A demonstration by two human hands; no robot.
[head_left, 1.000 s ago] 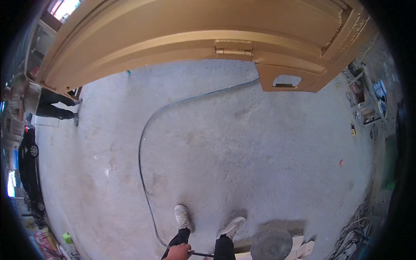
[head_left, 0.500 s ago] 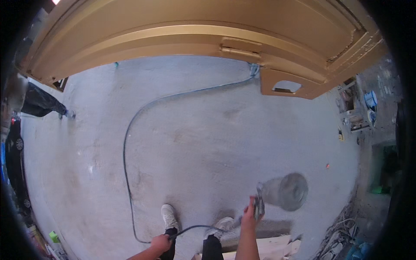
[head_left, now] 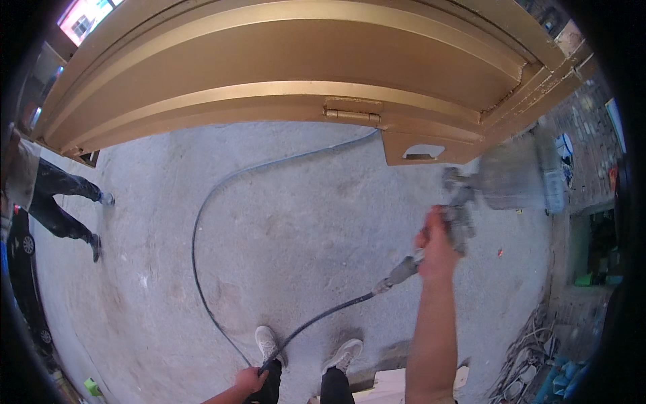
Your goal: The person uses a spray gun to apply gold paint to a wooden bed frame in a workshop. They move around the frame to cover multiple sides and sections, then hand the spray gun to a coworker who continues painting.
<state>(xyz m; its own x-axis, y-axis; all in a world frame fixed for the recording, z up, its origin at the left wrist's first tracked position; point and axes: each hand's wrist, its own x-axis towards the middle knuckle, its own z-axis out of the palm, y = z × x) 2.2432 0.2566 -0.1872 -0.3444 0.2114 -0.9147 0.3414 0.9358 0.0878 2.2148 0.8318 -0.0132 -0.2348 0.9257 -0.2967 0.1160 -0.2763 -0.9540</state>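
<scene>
a head-worn fisheye looks down over the hands.

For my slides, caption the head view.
Right hand grips a spray gun, left hand holds its hose, before a gold panel.

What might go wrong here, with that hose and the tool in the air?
The hose loops across the floor and runs close by the left shoe, so it might trip someone. The gun-shaped tool, held up in the right hand, could perhaps bump the golden metal panel.
</scene>
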